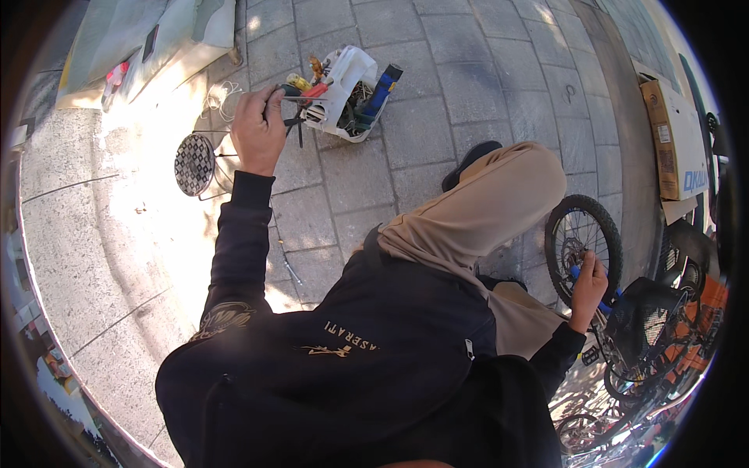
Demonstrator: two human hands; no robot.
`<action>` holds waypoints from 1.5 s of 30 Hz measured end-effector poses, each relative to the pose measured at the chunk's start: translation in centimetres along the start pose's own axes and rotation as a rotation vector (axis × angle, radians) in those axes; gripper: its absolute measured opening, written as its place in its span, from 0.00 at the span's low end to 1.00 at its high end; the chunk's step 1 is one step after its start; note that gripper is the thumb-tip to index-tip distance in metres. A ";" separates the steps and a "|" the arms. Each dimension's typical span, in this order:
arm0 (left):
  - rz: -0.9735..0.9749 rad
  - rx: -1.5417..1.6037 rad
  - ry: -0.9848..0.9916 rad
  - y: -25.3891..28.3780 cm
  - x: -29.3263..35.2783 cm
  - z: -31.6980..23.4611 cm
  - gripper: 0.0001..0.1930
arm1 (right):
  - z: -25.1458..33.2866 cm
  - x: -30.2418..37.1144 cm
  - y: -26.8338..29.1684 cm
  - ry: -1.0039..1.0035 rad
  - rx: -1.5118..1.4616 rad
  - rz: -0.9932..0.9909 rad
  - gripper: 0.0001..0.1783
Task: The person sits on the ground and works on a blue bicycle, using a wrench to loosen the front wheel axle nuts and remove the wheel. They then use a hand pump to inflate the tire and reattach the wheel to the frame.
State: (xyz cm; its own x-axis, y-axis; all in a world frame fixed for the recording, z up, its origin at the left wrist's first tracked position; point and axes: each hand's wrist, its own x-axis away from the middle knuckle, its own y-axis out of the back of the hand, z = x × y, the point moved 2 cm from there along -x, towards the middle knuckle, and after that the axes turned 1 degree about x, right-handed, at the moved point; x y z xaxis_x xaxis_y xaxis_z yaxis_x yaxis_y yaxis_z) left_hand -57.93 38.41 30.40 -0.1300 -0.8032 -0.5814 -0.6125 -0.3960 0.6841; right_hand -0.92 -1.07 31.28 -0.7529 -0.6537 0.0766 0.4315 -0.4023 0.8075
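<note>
My left hand is closed at the side of a white plastic tool container. A slim metal tool seems to stick out from its fingertips; its kind is unclear. Red-handled pliers, a yellow handle and a blue-and-black cylinder poke out of the container among other tools. At the right, my right hand is pinched in front of a bicycle wheel. Whatever lies between those fingers is too small to make out.
A small round stool with a patterned seat stands below my left hand. Cardboard boxes lean at the right. Several bicycles crowd the lower right. A thin metal rod lies on the paving.
</note>
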 end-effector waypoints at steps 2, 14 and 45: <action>-0.002 0.011 0.007 -1.2 1.1 0.7 0.08 | 0.1 -0.2 -0.7 -0.006 0.004 0.024 0.24; 0.005 -0.089 0.006 -3.7 4.7 2.9 0.08 | 1.1 -1.3 -2.3 -0.022 -0.046 0.087 0.23; 0.570 -0.349 0.071 -11.8 8.1 5.5 0.10 | -6.8 -1.4 -7.0 0.020 -0.123 0.065 0.23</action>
State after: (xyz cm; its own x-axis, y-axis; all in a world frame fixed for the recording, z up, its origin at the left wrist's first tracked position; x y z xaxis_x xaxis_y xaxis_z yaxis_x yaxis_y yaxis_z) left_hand -56.04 39.04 15.18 -0.2995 -0.9519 -0.0648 -0.1735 -0.0124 0.9848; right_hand 0.47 -1.69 21.59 -0.7120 -0.6929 0.1135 0.5375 -0.4339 0.7231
